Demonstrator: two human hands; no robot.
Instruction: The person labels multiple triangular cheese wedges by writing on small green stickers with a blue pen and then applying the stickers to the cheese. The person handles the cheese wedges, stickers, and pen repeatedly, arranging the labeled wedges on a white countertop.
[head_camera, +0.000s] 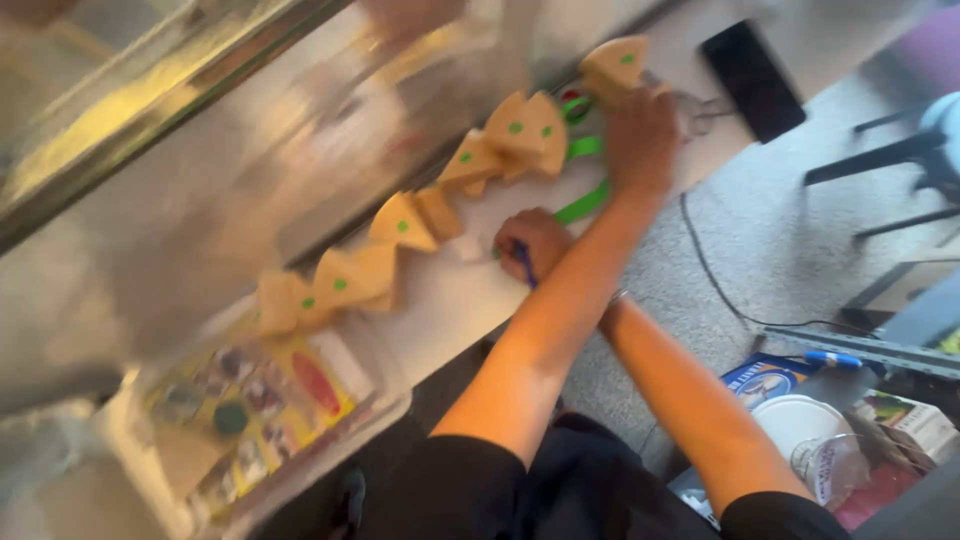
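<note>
A chain of tan cardboard wedges (470, 160) with green dots runs diagonally across the white table (450, 300). My left hand (640, 135) lies palm down at the chain's far end, beside the last wedge (615, 65) and over bright green strips (583, 205). Its fingers are curled, and blur hides whether they grip anything. My right hand (535, 242) is closed around a blue pen (524, 262), next to the lower end of a green strip. My right forearm passes under my left arm.
A black phone (752, 65) lies at the table's far end. A clear plastic box (250, 420) with colourful printed sheets sits at the near end. On the grey carpet are a cable (712, 280), a white bowl (800, 418), packages and a chair (900, 150).
</note>
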